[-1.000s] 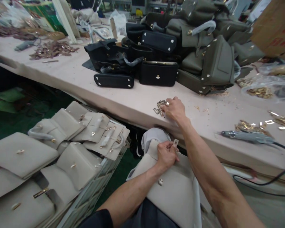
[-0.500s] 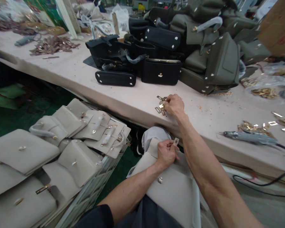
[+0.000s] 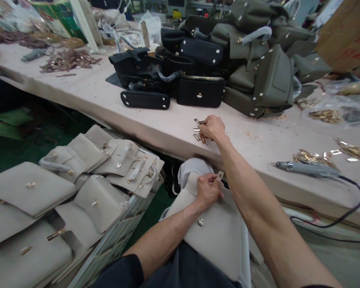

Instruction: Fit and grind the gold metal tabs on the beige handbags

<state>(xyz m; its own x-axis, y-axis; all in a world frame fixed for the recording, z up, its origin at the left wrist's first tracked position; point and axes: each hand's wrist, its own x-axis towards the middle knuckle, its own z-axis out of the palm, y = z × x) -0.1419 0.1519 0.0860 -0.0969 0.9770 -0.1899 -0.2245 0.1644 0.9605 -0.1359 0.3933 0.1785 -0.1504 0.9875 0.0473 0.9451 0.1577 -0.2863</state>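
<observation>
A cream handbag (image 3: 211,248) lies on my lap, its small metal turn-lock (image 3: 200,222) facing up. Over its upper part, my left hand (image 3: 209,190) is closed, pinching a pale strap end (image 3: 220,175) with a small rectangular slot that sticks up past the fingers. On the table, my right hand (image 3: 213,128) reaches into a small heap of gold rectangular metal plates (image 3: 197,137). Its fingers are bent together over the heap, and the fingertips are partly hidden, so what they hold does not show.
Left of me, a crate (image 3: 129,224) is piled with cream handbags (image 3: 30,186). Black bags (image 3: 200,91) and olive bags (image 3: 273,80) are heaped on the table (image 3: 156,124). A grey corded electric screwdriver (image 3: 309,169) lies at the right beside gold hardware (image 3: 352,150).
The view has shifted slightly. My right hand stays at the heap of plates, its fingers now further over it, and some plates have shifted. My left hand keeps the strap end.
</observation>
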